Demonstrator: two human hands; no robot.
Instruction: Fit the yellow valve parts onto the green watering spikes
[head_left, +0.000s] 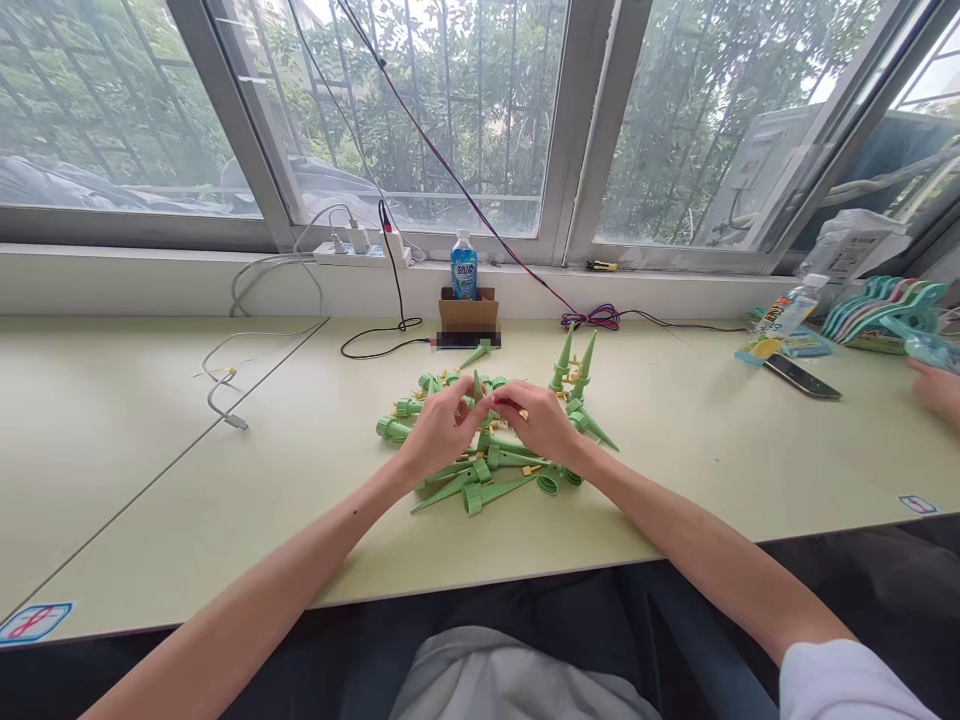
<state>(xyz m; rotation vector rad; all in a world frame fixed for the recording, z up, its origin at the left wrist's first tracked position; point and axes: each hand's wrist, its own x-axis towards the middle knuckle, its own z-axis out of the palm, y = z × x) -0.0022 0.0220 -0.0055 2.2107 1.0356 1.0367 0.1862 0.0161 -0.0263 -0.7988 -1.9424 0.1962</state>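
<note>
In the head view, your left hand (448, 425) and right hand (536, 418) meet over the loose heap on the table, their fingertips touching or nearly so. Your left fingers are closed on a slim green cone (478, 388), its smooth, tapering tip pointing up between your hands. Your right thumb and fingers are drawn in beside it, but you hide whatever may lie between them, so I cannot tell what they grip.

Around and below your hands lie more green cones (505, 491), seemingly molded plastic, with sharp points and wide, ribbed round collars. Small yellow fittings (531, 470) sit among them. Just beyond your right hand, two upright cones (564, 362) point upward with yellow pieces between them. A round, ridged green ring (548, 485) lies at the near edge of the heap.

The pale, smooth table (675, 400) has a straight seam on your left. Behind the heap, a clear bottle of blue liquid (464, 268) stands at an open brown cardboard box (469, 315). To your right are a flat, glossy black phone (802, 377), a clear plastic bottle (787, 310) leaning over, and curved, colored hangers (881, 308). Another person's hand (937, 390) reaches in at the far right.
</note>
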